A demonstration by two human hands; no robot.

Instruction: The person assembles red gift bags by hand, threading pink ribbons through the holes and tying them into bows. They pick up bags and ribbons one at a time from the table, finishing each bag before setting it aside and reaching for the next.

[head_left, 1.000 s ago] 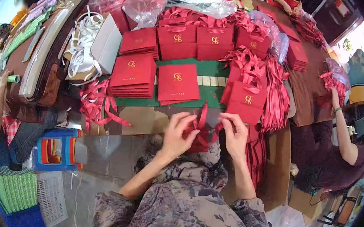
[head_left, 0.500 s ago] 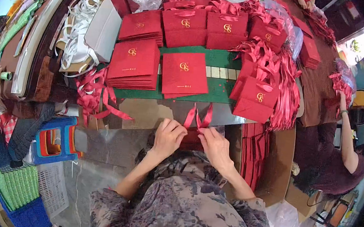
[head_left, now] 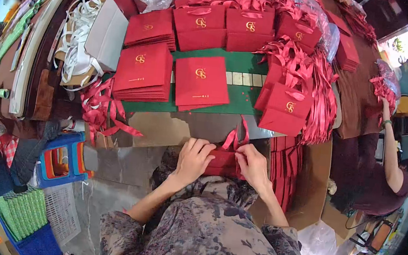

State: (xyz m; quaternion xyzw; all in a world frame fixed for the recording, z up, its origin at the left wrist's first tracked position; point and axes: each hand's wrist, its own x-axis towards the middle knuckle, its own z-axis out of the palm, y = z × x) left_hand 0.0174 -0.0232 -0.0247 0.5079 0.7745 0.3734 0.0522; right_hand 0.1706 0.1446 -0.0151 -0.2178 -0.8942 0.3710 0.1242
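A red paper bag lies at my lap, between my two hands and partly hidden by them. My left hand is closed on the bag's left side, fingers curled over its upper edge. On the opposite side, my right hand pinches a shiny red ribbon near the bag's upper edge. Two strands of the ribbon stand up beyond the fingertips, tips pointing away from me. The exact spot where the ribbon meets the bag is covered by my fingers.
Stacked flat red bags and another pile lie on a green mat. Bags with ribbon handles stand right, beside hanging red ribbons. A cardboard box holds red bags. Co-workers sit at both sides.
My left hand has come off the ribbon and now grips the bag's edge. My right hand has shifted slightly right with the ribbon. More of the bag shows between my hands.
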